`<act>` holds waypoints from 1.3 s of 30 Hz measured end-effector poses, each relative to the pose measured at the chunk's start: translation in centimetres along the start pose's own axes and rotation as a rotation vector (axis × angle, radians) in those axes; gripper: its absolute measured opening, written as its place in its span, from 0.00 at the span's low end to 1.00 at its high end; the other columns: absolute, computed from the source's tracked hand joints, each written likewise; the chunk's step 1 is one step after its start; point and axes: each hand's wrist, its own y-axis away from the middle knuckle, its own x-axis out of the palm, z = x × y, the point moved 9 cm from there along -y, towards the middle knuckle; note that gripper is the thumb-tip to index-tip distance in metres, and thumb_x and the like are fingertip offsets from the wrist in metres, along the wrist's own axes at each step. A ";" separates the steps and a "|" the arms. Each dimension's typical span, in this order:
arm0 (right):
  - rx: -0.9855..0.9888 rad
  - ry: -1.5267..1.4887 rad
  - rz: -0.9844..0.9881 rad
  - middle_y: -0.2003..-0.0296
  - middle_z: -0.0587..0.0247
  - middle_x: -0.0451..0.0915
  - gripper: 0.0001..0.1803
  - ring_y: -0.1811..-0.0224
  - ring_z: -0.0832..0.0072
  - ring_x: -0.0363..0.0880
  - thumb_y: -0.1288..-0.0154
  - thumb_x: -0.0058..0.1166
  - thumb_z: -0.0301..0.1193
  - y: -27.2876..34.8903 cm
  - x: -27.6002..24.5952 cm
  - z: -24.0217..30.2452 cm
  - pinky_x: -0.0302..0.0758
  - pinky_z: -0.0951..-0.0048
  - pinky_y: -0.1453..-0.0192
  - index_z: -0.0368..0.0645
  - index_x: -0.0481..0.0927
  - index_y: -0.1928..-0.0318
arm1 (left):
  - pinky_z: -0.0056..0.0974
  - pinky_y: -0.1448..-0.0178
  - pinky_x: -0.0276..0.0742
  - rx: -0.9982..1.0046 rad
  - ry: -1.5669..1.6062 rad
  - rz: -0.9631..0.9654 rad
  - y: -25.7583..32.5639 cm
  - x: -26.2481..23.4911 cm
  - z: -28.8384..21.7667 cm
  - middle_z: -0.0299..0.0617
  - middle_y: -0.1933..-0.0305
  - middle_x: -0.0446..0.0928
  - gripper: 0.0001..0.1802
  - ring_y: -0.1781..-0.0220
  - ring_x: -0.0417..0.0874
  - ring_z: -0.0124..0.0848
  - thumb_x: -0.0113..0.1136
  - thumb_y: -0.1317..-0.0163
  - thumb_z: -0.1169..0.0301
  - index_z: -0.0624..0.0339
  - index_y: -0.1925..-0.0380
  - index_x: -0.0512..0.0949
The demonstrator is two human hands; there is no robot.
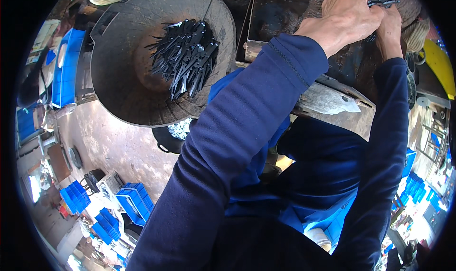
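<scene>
Both hands meet at the top of the view, over a dark metal surface. The left hand has its fingers curled around a small black metal tool, and the right hand grips beneath it (how tightly, I cannot tell). Many similar black pieces lie piled in a round rusty pan, well apart to the left.

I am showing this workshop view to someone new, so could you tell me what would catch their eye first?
Most striking is the heap of dark pointed metal pieces lying in a big round rusty pan at upper left. At top right, the left hand and right hand meet over a dark metal tool. Blue bins sit on the floor at lower left.
</scene>
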 end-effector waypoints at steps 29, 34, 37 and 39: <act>0.167 -0.195 0.038 0.79 0.71 0.76 0.13 0.84 0.83 0.69 0.33 0.60 0.35 4.3 1.9 4.0 0.71 0.78 0.77 0.39 0.81 0.55 | 0.47 0.57 0.77 0.005 -0.006 -0.067 -0.9 -3.1 -0.9 0.60 0.68 0.81 0.18 0.63 0.85 0.50 0.59 0.38 0.60 0.67 0.63 0.82; 0.244 -0.239 0.188 0.82 0.71 0.74 0.12 0.90 0.86 0.59 0.34 0.63 0.35 8.4 0.0 6.3 0.68 0.80 0.81 0.39 0.82 0.57 | 0.39 0.59 0.76 0.115 0.045 -0.185 -0.3 -5.8 -1.8 0.48 0.69 0.83 0.16 0.68 0.82 0.36 0.59 0.36 0.63 0.69 0.64 0.82; 0.289 -0.247 0.309 0.77 0.70 0.78 0.11 0.87 0.87 0.62 0.37 0.66 0.33 11.6 -0.4 8.2 0.68 0.81 0.81 0.41 0.83 0.57 | 0.30 0.72 0.62 0.129 0.020 -0.140 -0.8 -6.2 -0.3 0.30 0.79 0.72 0.16 0.78 0.67 0.20 0.61 0.37 0.57 0.59 0.62 0.85; 0.312 -0.225 0.372 0.74 0.70 0.81 0.11 0.84 0.87 0.68 0.38 0.67 0.31 13.8 -1.1 8.4 0.69 0.81 0.80 0.42 0.83 0.57 | 0.32 0.69 0.65 0.002 -0.020 -0.067 -0.3 -5.6 0.5 0.30 0.77 0.75 0.17 0.75 0.69 0.21 0.61 0.37 0.56 0.58 0.60 0.86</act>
